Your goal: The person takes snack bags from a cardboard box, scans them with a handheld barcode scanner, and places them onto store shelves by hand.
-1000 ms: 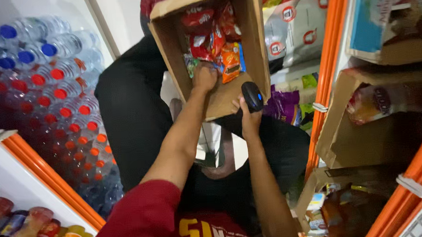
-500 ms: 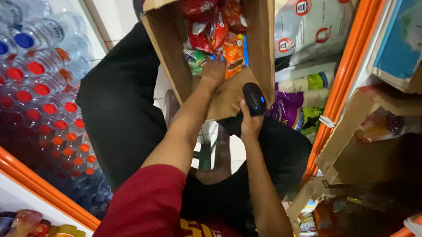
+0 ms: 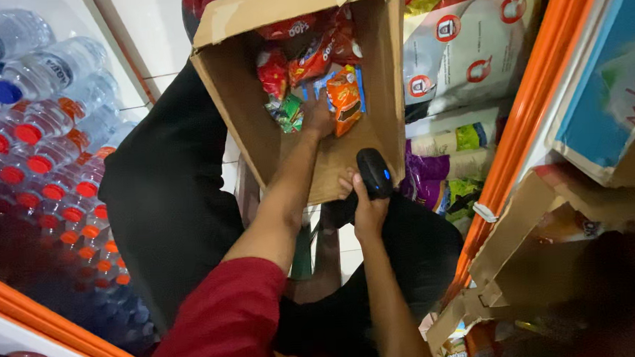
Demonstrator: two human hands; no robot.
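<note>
Your left hand (image 3: 320,118) reaches down into the open cardboard box (image 3: 244,124), a plain brown corrugated carton with one flap folded back. Its fingers curl among the glossy, crinkled snack packets (image 3: 305,58) (red, orange and green foil) heaped at the far end of the box, and they touch the orange packet (image 3: 344,99) just beside them; whether that grip is closed on a packet you cannot tell, since the fingertips are hidden among the wrappers.

Your right hand (image 3: 367,210) is wrapped tightly around a handheld scanner (image 3: 374,172), a smooth black rounded device with a small blue light. It sits at the near edge of the box, its head resting against the cardboard floor.

To the left stand shrink-wrapped packs of clear plastic water bottles (image 3: 38,162) with red and blue caps. To the right, soft printed sacks (image 3: 469,43) lean beside an orange shelf upright (image 3: 522,119).
</note>
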